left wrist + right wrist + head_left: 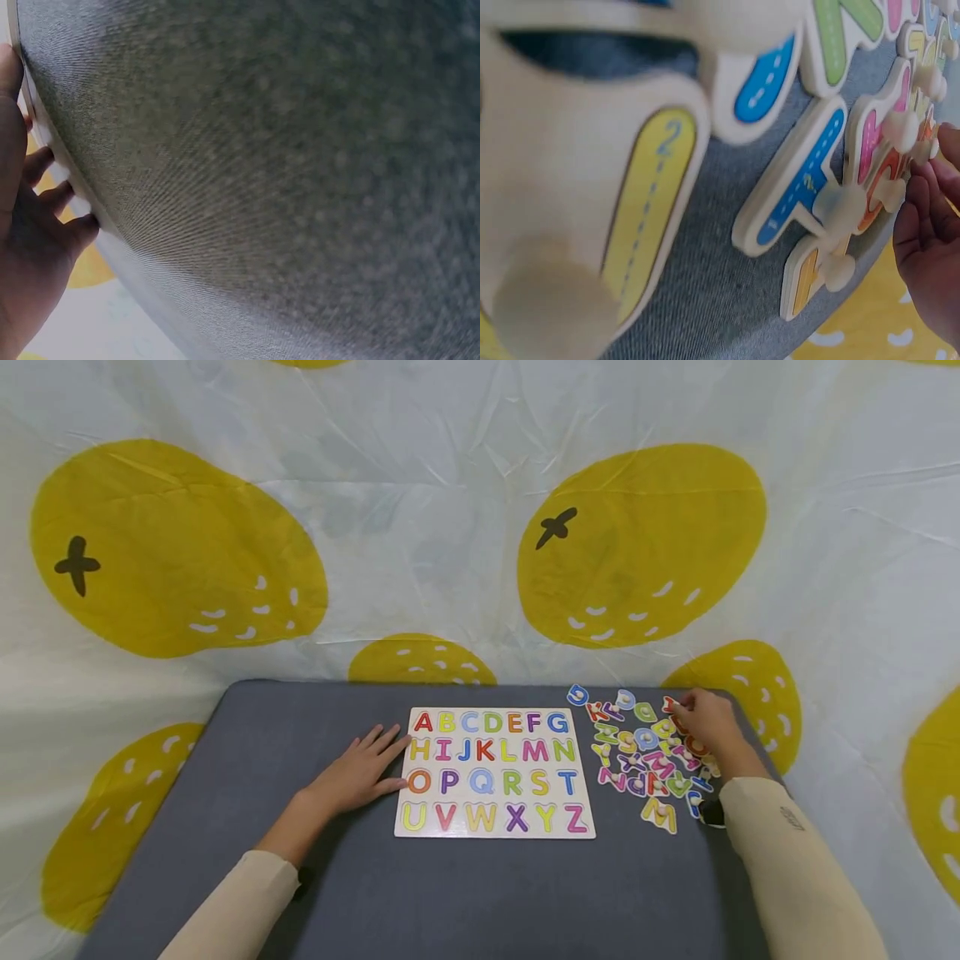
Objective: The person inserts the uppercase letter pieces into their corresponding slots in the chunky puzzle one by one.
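Note:
A pale wooden alphabet puzzle board (459, 836) with coloured letters A to Z lies on the dark grey table. My left hand (365, 768) lies flat at its left edge, fingers spread, fingertips and thumb touching the board. In the left wrist view the same hand (37, 240) is partly cut off by the frame. Right of the board is a loose heap of wooden letter pieces with knobs (660, 764). At the heap's far right my right hand (708, 720) pinches a red letter piece (670, 703). Its fingers (922, 202) close around a knob in the right wrist view.
A blue letter G piece (577, 695) lies by the board's top right corner. A yellow letter M piece (660, 816) sits at the heap's near side. Behind the table (480, 902) hangs a white curtain (420, 527) with large yellow fruit prints.

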{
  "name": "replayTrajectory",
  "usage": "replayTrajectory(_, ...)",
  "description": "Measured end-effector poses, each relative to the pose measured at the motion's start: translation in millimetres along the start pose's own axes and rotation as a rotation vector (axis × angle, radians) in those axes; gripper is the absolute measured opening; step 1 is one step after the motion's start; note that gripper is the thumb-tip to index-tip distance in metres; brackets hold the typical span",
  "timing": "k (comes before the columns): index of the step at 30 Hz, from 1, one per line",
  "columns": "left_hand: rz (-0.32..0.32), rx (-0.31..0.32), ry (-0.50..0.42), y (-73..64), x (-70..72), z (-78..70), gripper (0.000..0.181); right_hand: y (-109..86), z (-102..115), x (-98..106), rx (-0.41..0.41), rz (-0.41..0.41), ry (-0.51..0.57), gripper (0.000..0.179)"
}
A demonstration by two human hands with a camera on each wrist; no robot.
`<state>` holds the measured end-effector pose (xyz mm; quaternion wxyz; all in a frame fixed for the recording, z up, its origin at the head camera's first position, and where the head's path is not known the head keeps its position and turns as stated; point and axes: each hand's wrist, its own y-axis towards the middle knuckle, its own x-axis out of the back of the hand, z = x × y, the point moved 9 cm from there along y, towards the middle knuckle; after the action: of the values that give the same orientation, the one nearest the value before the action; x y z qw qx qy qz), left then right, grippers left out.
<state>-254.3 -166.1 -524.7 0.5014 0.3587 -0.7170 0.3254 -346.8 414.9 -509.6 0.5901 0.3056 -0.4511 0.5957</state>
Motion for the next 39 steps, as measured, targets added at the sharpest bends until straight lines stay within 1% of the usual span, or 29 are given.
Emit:
replayTrajectory(4, -0.006, 0.0, -0.006, -0.6, 1.5, 0.1, 0.083, 5.2, -4, -4, -0.046, 0.009, 0.015, 0.033)
replayTrajectory(6, -0.007, 0.0, -0.014, -0.2, 1.7, -0.3, 0.083, 7.1, -6, -5, -0.069, 0.0, 0.017, 0.032)
replayTrajectory(11, -0.018, -0.003, -0.023, 1.2, 4.0, -1.8, 0.082, 9.7, -6, -4, -0.091, -0.044, 0.024, 0.03)
replayTrajectory(14, -0.023, -0.003, -0.026, 1.8, 5.1, -2.3, 0.082, 9.3, -4, -2, -0.084, -0.076, 0.03, 0.028)
replayTrajectory(22, -0.021, 0.004, -0.041, -0.3, 6.4, -3.3, 0.081, 3.1, 7, 3, -0.031, -0.156, 0.032, 0.028)
replayTrajectory(27, -0.024, 0.003, -0.036, -0.7, 6.4, -3.9, 0.081, -1.4, 16, 7, 0.023, -0.215, 0.044, 0.028)
replayTrajectory(29, -0.026, 0.003, -0.037, -0.6, 6.2, -3.9, 0.082, -3.3, 23, 8, 0.049, -0.224, 0.056, 0.027)
replayTrajectory(33, -0.033, 0.0, -0.039, -0.3, 6.5, -3.0, 0.082, -10.3, 45, 11, 0.135, -0.251, 0.067, 0.026)
replayTrajectory(36, -0.024, 0.003, -0.039, 0.2, 5.6, -1.7, 0.082, -15.6, 61, 10, 0.19, -0.264, 0.07, 0.023)
replayTrajectory(39, -0.018, 0.002, -0.044, 0.6, 5.3, -1.8, 0.083, -19.4, 75, 7, 0.226, -0.264, 0.074, 0.02)
